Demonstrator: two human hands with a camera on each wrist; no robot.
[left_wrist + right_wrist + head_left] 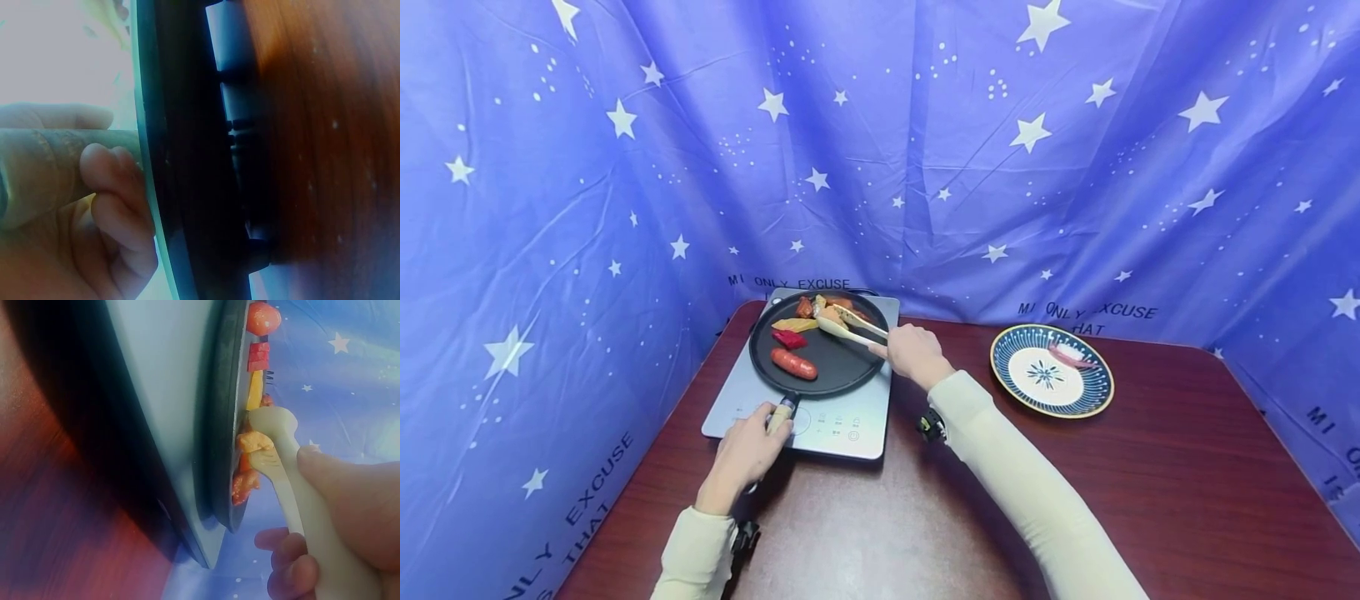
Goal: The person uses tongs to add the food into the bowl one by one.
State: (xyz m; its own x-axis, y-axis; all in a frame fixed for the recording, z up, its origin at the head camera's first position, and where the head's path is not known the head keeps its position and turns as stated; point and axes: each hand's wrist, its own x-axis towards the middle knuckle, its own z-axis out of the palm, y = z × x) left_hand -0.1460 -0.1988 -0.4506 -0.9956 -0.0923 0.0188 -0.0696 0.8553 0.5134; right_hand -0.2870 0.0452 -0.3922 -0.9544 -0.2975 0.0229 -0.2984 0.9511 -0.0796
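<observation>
A black frying pan (842,362) sits on a silver induction cooktop (857,437). My left hand (751,447) grips the pan's handle (44,165), fingers curled around it. With my right hand (914,352) I hold pale tongs (306,487), whose tips close about an orange-brown food piece (255,442) at the pan's far side. In the pan lie a sausage (793,364), a red piece (789,338), a yellow strip (795,325) and several brownish-red chunks (805,307). The tongs partly cover the food behind them.
To the right on the dark wooden table (1165,467) is a blue-patterned plate (1037,375) with a pink-and-white item (1070,355) near its rim. A blue star-printed curtain (880,150) closes off the back and both sides.
</observation>
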